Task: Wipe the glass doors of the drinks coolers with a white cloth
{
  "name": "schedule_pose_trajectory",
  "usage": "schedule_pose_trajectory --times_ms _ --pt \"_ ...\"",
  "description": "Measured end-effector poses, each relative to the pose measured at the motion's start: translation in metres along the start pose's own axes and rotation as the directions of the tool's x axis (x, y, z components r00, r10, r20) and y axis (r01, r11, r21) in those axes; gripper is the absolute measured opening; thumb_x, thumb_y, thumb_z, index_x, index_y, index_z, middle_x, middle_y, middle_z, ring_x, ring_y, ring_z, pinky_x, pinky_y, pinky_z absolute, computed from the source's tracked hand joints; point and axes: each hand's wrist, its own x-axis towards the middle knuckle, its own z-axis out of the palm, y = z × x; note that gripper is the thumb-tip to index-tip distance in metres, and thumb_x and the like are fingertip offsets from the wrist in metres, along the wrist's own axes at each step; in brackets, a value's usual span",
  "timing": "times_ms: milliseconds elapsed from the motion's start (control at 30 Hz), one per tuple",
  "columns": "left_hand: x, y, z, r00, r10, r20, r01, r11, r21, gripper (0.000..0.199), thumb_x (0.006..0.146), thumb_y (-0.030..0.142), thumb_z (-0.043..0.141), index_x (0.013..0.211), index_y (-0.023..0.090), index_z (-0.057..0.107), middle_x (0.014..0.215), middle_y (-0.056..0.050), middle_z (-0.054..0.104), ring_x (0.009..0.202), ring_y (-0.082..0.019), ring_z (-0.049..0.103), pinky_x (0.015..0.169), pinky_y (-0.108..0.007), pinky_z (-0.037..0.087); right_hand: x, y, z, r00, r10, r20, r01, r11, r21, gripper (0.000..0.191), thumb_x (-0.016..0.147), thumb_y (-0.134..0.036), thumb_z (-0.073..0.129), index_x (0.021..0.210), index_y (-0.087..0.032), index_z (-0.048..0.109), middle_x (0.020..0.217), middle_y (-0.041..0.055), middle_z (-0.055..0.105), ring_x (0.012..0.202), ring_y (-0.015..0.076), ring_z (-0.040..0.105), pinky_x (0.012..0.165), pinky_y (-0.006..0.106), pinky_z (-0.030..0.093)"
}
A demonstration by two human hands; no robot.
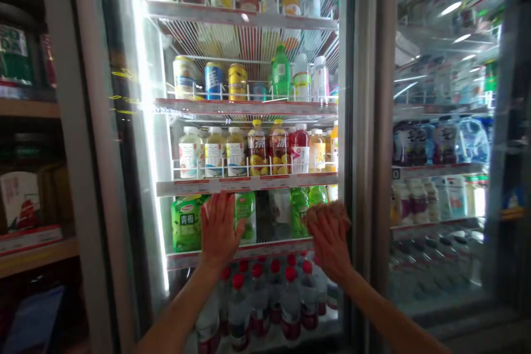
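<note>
Tall glass door (253, 110), fronting a lit drinks cooler. Likely stiff, slick, breakable; flat pressure suits it, gripping doesn't.

Upright metal frame (371, 121) right of it.

Behind the glass, stocked shelves; red-capped bottles (259, 298) lowest, probably heavy when full.

Left hand (219, 227): fingers apart, palm toward the glass, before a green pouch (186, 224). Contact: can't tell.

Right hand (331, 243): fingers together, closed over the cloth.

Cloth (329, 213): crumpled, brownish, near the door's right edge. Looks light, soft, limp; best bunched through its middle, palm behind.
</note>
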Motion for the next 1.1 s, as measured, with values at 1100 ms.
schedule_pose_trajectory --times_ms 1100 --pt "-0.018 -0.005 -0.012 0.993 0.098 0.063 -0.099 0.995 0.017 0.055 0.083 0.024 0.044 0.137 0.015 0.031 0.143 -0.015 0.032 0.138 -0.024 0.013 0.111 -0.046 0.014 0.038 -0.04 0.009 0.999 -0.003 0.051 -0.002 0.996 0.087 0.042 0.083 -0.022 0.045 0.123 -0.022 0.053 0.132 0.0097 0.048 0.131 0.0281 0.028 0.106 0.053 0.015"
